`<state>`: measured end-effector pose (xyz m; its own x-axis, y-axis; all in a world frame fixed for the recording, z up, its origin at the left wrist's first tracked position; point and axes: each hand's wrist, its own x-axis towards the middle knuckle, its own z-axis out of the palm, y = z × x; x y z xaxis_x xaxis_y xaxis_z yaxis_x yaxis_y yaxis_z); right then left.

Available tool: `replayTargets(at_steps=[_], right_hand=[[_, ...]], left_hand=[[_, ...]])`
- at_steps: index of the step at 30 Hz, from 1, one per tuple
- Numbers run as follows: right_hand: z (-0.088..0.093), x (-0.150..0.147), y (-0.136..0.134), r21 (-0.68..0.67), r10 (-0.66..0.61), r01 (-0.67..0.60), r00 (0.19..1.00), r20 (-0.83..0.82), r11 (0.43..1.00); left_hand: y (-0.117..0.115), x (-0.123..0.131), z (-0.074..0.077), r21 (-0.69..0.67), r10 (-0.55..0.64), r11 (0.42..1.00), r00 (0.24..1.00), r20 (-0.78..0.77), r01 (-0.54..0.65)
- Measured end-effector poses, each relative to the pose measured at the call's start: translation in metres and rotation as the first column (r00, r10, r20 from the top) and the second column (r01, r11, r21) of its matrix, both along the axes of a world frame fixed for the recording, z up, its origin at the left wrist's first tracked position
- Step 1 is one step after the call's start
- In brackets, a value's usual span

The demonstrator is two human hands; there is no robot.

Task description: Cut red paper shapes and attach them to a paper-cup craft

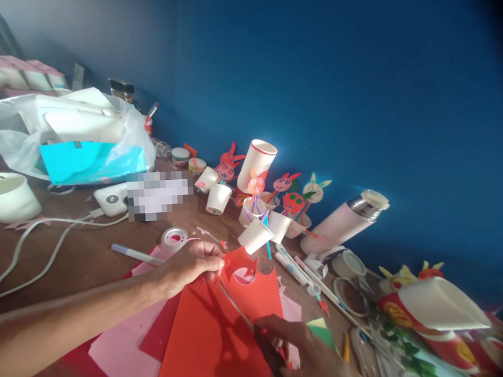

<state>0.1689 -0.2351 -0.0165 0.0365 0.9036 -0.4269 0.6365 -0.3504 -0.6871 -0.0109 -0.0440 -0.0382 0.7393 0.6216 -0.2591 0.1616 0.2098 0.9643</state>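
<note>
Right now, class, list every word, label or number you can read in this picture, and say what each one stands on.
No text can be read.
Red cups: gold print, too blurred to read.
Small jar: label too small to read.
Pens: markings too small to read.

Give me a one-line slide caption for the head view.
The left hand pinches a red paper sheet, right hand holds scissors to it, paper cups and bunny cutouts behind.
</note>
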Motion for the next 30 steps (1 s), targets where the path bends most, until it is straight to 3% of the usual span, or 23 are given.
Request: replayTargets(at_steps=[3,6,10,15,17,19,21,24,27,30], right_hand=[[-0.006,0.005,-0.007,-0.023,-0.02,0.025,0.981,0.191,0.999],[-0.01,0.0,-0.008,0.015,0.108,-0.118,0.949,0.296,0.993],[-0.018,-0.015,-0.006,0.078,0.201,-0.278,0.835,0.513,0.957],[-0.033,-0.02,-0.008,0.078,0.218,-0.366,0.698,0.682,0.927],[-0.032,-0.018,-0.008,0.107,0.223,-0.384,0.716,0.662,0.917],[-0.026,-0.019,-0.006,0.186,0.201,-0.367,0.792,0.577,0.911],[-0.018,-0.022,-0.001,0.284,0.132,-0.26,0.906,0.403,0.923],[-0.012,-0.035,0.008,0.344,-0.116,0.096,0.993,0.037,0.934],[-0.014,-0.046,0.015,0.341,-0.323,0.393,0.914,-0.245,0.854],[-0.019,-0.05,0.018,0.316,-0.44,0.569,0.807,-0.393,0.759]], left_hand=[[0.002,0.0,0.001,0.005,0.002,1.0,1.0,-0.004,-0.002],[0.0,0.0,0.001,0.002,-0.041,0.999,0.999,-0.004,0.041],[-0.003,0.0,0.0,0.008,-0.102,0.995,0.995,0.004,0.102],[-0.008,0.001,-0.001,0.04,-0.142,0.989,0.989,-0.025,0.143],[-0.01,0.001,-0.001,0.054,-0.146,0.988,0.989,-0.035,0.148],[-0.013,0.0,0.001,0.056,-0.139,0.988,0.99,-0.03,0.141],[-0.017,0.0,0.004,0.056,-0.131,0.99,0.991,-0.015,0.131],[-0.026,0.003,0.011,0.048,-0.124,0.991,0.992,0.012,0.123],[-0.034,0.008,0.018,0.043,-0.135,0.99,0.991,0.012,0.134],[-0.04,0.012,0.022,0.074,-0.187,0.979,0.982,-0.022,0.188]])
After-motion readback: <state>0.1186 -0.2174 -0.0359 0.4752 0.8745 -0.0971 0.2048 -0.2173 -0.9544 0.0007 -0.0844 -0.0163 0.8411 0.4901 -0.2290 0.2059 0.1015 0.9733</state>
